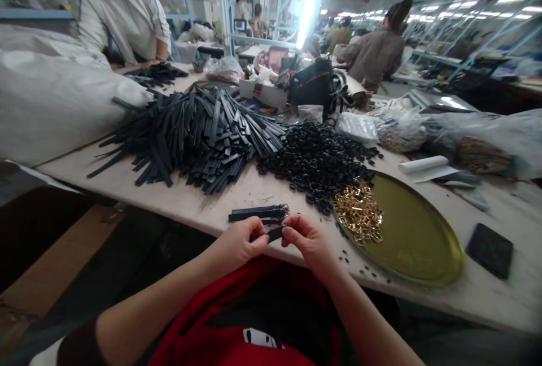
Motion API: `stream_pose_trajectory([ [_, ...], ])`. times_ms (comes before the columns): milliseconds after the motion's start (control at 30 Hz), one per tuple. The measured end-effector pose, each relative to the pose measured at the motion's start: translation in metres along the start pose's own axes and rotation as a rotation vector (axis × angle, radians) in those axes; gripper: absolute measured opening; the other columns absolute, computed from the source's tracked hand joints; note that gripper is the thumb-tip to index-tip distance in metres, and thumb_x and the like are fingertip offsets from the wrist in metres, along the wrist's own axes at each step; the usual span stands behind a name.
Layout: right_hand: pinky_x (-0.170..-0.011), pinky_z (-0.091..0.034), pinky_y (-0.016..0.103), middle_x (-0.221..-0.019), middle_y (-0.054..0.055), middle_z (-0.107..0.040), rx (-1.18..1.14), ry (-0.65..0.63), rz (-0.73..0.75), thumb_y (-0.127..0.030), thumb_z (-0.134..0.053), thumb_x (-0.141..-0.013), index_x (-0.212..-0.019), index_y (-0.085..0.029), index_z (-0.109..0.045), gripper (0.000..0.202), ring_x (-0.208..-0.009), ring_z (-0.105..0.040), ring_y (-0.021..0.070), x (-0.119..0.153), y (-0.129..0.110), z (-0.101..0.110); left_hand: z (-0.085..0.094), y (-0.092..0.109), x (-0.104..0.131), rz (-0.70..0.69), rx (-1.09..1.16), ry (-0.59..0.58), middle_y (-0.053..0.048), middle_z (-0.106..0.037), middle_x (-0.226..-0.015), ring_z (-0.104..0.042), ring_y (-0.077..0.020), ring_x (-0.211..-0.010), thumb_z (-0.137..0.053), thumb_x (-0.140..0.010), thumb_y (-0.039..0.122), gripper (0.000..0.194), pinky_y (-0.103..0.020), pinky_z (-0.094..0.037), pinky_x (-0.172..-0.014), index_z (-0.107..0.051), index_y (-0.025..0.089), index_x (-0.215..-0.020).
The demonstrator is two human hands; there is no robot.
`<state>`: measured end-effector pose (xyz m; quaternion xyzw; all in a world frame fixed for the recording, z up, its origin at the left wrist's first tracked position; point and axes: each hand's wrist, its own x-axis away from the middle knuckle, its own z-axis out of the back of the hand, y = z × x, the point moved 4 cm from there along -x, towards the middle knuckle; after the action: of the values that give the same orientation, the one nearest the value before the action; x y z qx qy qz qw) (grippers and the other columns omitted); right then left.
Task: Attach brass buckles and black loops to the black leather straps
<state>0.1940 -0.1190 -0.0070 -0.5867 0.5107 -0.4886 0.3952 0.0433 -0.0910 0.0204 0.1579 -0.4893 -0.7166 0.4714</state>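
Note:
Between my two hands, close to the table's front edge, a short black strap [275, 234] is stretched. My left hand [245, 237] pinches its left part, and my right hand [302, 236] grips the right end, where the fingertips hide what is there. Just beyond them lie several black straps [256, 213] side by side, with gold-coloured buckles [287, 208] at their right ends. A large heap of loose black straps [203, 134] spreads at the back left. Right of it is a pile of small black loops [322, 157], beside many gold buckles [359, 210].
A round olive-gold tray [417, 230] carries the buckles, with a dark phone [490, 250] to its right. A big white sack [59, 100] bulges at the left. Behind stand a black bag [312, 86] and plastic-wrapped bundles [400, 131]. A person in white [122, 13] leans over the far left.

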Motion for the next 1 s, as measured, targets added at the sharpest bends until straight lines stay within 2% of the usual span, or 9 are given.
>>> stream_pose_trajectory([
  [167,-0.053,-0.037,0.022,-0.055,-0.006,-0.056,-0.024,-0.016,-0.042,-0.04,-0.068,-0.064,-0.073,-0.018,-0.055,0.028,-0.049,-0.048,0.0079,0.013,0.004,-0.001,-0.006,0.017,0.009,-0.038,-0.07,-0.092,0.007,-0.04,-0.054,-0.036,-0.0089,-0.051,-0.048,-0.075,0.033,0.019,-0.02,-0.027,-0.047,-0.045,0.018,-0.064],
  [300,-0.051,-0.037,0.021,-0.055,-0.007,-0.055,-0.119,-0.042,-0.104,-0.039,-0.071,-0.062,-0.074,-0.018,-0.055,0.029,-0.047,-0.048,0.0072,0.019,0.008,0.002,-0.017,0.016,0.007,0.007,0.0,-0.181,0.005,-0.049,-0.057,-0.042,-0.0095,-0.048,-0.045,-0.079,0.039,0.024,-0.02,-0.031,-0.045,-0.047,0.017,-0.071],
  [400,-0.051,-0.038,0.021,-0.055,-0.006,-0.055,-0.143,0.034,-0.1,-0.039,-0.07,-0.062,-0.074,-0.018,-0.055,0.029,-0.049,-0.048,0.0075,0.02,0.012,0.009,-0.027,0.012,0.008,0.059,0.144,-0.377,0.003,-0.056,-0.066,-0.049,-0.0097,-0.048,-0.042,-0.082,0.041,0.028,-0.02,-0.036,-0.046,-0.048,0.018,-0.097],
  [467,-0.052,-0.037,0.021,-0.055,-0.007,-0.054,-0.126,0.078,-0.084,-0.039,-0.07,-0.062,-0.073,-0.018,-0.056,0.028,-0.05,-0.047,0.0074,0.018,0.019,0.01,-0.032,0.009,0.008,0.097,0.182,-0.444,0.005,-0.054,-0.063,-0.046,-0.0089,-0.043,-0.038,-0.083,0.042,0.041,-0.019,-0.034,-0.043,-0.039,0.019,-0.117],
  [600,-0.054,-0.038,0.022,-0.06,-0.005,-0.054,-0.05,-0.01,-0.054,-0.04,-0.068,-0.066,-0.076,-0.018,-0.055,0.027,-0.053,-0.047,0.0084,0.011,0.028,0.01,-0.032,0.002,-0.004,0.09,0.262,-0.342,0.009,-0.04,-0.049,-0.033,-0.0089,-0.041,-0.039,-0.082,0.048,0.057,-0.019,-0.024,-0.04,-0.03,0.018,-0.13],
  [700,-0.058,-0.041,0.025,-0.07,0.0,-0.058,0.261,0.111,0.067,-0.043,-0.055,-0.076,-0.086,-0.018,-0.055,0.027,-0.061,-0.052,0.0125,0.002,0.013,0.044,-0.028,-0.005,-0.017,0.101,0.331,-0.273,0.008,-0.037,-0.049,-0.033,-0.0093,-0.044,-0.046,-0.078,0.05,0.053,-0.019,-0.023,-0.041,-0.043,0.018,-0.12],
  [800,-0.065,-0.039,0.029,-0.079,0.005,-0.06,0.984,0.496,0.205,-0.038,-0.045,-0.084,-0.087,-0.018,-0.056,0.023,-0.072,-0.054,0.0173,-0.011,-0.019,0.102,-0.026,-0.013,-0.028,0.171,0.361,-0.21,0.008,-0.035,-0.051,-0.028,-0.008,-0.043,-0.048,-0.076,0.048,0.038,-0.02,-0.021,-0.041,-0.054,0.018,-0.098],
  [900,-0.063,-0.037,0.03,-0.082,0.01,-0.061,1.557,0.6,0.062,-0.03,-0.045,-0.084,-0.079,-0.016,-0.058,0.021,-0.072,-0.055,0.0202,-0.033,-0.029,0.141,-0.028,-0.018,-0.038,0.177,0.343,-0.15,0.008,-0.035,-0.05,-0.027,-0.0077,-0.042,-0.047,-0.075,0.043,0.027,-0.02,-0.022,-0.041,-0.054,0.019,-0.087],
  [1000,-0.061,-0.035,0.029,-0.078,0.01,-0.061,1.707,0.595,-0.032,-0.024,-0.043,-0.083,-0.076,-0.014,-0.059,0.02,-0.069,-0.056,0.0192,-0.047,-0.025,0.158,-0.033,-0.018,-0.043,0.142,0.315,-0.13,0.009,-0.033,-0.046,-0.028,-0.0082,-0.04,-0.044,-0.077,0.037,0.02,-0.02,-0.022,-0.041,-0.052,0.019,-0.085],
])
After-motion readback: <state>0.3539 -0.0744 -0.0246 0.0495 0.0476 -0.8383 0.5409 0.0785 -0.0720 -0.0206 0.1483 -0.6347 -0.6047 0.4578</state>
